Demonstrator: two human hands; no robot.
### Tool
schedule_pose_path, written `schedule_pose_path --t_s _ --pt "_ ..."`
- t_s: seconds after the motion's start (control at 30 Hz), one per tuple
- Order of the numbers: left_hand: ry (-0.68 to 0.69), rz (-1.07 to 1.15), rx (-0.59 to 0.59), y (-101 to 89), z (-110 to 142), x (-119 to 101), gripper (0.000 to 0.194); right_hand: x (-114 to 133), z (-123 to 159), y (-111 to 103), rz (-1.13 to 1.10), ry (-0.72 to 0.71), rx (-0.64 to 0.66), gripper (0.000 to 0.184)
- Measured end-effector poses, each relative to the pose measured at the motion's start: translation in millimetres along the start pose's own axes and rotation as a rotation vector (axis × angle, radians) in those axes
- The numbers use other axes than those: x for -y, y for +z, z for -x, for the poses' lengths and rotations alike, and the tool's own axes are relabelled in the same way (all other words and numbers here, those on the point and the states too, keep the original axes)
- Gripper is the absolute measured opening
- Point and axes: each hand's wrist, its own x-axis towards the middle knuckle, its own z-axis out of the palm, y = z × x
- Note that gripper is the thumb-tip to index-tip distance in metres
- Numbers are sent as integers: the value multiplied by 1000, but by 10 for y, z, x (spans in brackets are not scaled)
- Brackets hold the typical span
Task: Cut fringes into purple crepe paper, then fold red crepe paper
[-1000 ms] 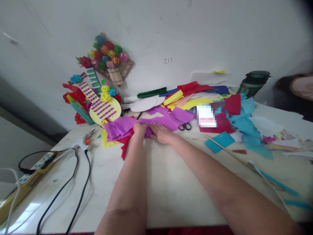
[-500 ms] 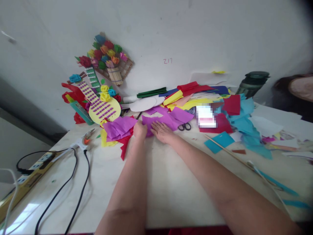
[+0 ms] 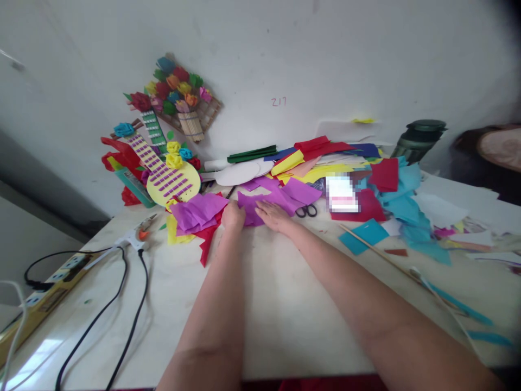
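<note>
A sheet of purple crepe paper (image 3: 249,208) lies on the table between my two hands. My left hand (image 3: 233,216) is closed on its left edge, the fingertips partly hidden from view. Flat on the same sheet rests my right hand (image 3: 273,216), its fingers stretched out and pointing left. More purple crepe paper (image 3: 199,210) lies left of my left hand, over red and yellow scraps. Behind the right hand, further purple paper (image 3: 299,194) spreads out, with black-handled scissors (image 3: 306,210) poking from under it.
A glue gun (image 3: 136,236) trails a black cord at the left, near a power strip (image 3: 52,296). A paper guitar (image 3: 173,182) leans at the back left. Coloured paper (image 3: 407,209), a wooden stick (image 3: 378,252) and a dark bottle (image 3: 421,141) are at the right.
My right hand has slid slightly to the right over the purple paper. My left hand stays closed on the paper's edge, almost unmoved.
</note>
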Motion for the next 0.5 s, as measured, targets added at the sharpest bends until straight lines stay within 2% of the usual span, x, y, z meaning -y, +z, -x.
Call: schedule_pose_path --t_s 0.1,0.2,0.3,0.5 --pt "26 -46 28 -12 -10 18 29 2 7 -13 -30 30 -88 57" --pt "69 -103 44 -21 -36 57 28 7 14 16 30 -20 -154 53" --pt "117 -119 51 -21 -66 101 30 5 12 56 106 -92 -171 51" --pt "150 -129 60 -12 -84 131 30 22 12 85 202 -131 -190 54"
